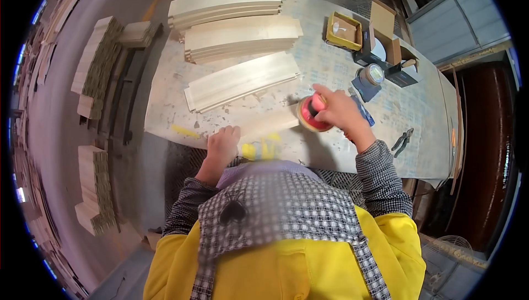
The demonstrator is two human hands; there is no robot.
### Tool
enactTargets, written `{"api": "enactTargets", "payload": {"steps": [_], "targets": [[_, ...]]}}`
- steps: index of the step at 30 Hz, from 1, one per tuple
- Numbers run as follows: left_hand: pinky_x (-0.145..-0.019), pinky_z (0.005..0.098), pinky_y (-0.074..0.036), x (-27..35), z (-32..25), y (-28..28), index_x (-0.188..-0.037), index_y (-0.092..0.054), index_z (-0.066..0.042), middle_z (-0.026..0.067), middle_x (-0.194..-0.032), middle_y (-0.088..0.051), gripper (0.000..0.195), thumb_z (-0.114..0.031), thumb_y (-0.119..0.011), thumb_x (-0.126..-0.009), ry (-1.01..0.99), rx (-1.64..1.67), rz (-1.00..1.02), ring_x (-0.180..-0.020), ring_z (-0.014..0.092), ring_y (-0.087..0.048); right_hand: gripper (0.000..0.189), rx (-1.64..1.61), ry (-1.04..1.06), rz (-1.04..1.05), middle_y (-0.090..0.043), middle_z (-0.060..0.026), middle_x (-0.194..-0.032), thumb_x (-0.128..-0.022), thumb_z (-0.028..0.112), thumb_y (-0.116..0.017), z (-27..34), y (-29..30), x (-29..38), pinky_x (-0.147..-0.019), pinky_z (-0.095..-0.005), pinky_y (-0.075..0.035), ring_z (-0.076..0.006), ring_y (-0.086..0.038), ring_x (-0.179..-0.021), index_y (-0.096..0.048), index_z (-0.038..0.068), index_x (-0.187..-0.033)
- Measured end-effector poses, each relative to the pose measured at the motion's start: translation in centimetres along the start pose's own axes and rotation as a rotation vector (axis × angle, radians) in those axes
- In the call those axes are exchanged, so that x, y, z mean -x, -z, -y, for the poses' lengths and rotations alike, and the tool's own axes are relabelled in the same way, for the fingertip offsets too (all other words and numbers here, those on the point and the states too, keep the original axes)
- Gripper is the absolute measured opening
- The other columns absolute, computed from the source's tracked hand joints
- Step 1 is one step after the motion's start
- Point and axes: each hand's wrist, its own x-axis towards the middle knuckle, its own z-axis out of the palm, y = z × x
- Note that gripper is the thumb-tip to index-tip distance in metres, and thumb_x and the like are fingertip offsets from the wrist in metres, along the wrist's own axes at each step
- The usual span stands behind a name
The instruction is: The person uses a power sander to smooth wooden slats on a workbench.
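Observation:
My right hand point(343, 112) grips a red palm sander point(310, 115), probably an orbital one. Its round pad is at the right end of a pale wooden board point(270, 121). The board lies slightly slanted along the table's near edge and looks blurred. At its left end, my left hand point(223, 145) holds the board with bent fingers. Just beyond it lies a small stack of pale boards point(244, 81) with stepped ends. A yellow strip point(184, 131) lies left of the board, and a blurred yellow-and-grey item point(254, 150) is by my apron.
Two taller board stacks point(244, 35) stand farther back on the table point(430, 139). To the right are a yellow tray point(344, 31), open cartons point(374, 50) with white discs, a round container point(373, 74), a blue item point(365, 112) and pliers point(401, 142). More boards point(97, 60) stand on the left.

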Motion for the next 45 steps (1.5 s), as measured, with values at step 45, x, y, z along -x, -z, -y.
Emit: {"api": "enactTargets", "payload": {"steps": [45], "targets": [[-0.071, 0.0385, -0.046, -7.9, 5.3, 4.3, -0.088, -0.064, 0.0, 0.0216, -0.081, -0.062, 0.037, -0.013, -0.061, -0.053, -0.125, 0.547, 0.479, -0.079, 0.035, -0.059, 0.032, -0.143, 0.361, -0.304, -0.056, -0.0196, -0.108, -0.081, 0.025, -0.059, 8.0, -8.4, 0.6, -0.062, -0.0433, -0.051, -0.035, -0.061, -0.08, -0.059, 0.03, -0.113]]}}
